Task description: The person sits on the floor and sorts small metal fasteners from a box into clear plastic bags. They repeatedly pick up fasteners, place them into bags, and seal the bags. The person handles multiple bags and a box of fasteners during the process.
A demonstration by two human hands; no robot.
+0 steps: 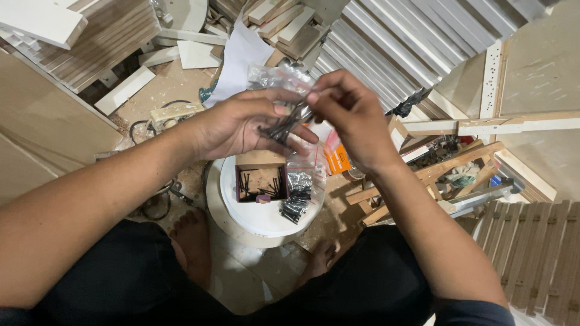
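My left hand (241,124) is cupped palm up and holds a bundle of black screws (279,128) together with a clear plastic bag (279,78). My right hand (350,115) pinches the top ends of those screws at about the same height, fingers closed on them. Below both hands a small open box (261,181) with loose black screws sits on a white round lid (266,220). Beside the box lies another clear bag of black screws (297,199).
My bare feet (193,241) rest on a sawdust-covered floor on either side of the round lid. White corrugated panels (411,42) lean at the top right, wood boards (90,42) at the top left, wooden slats (538,253) at the right. An orange packet (337,160) lies near.
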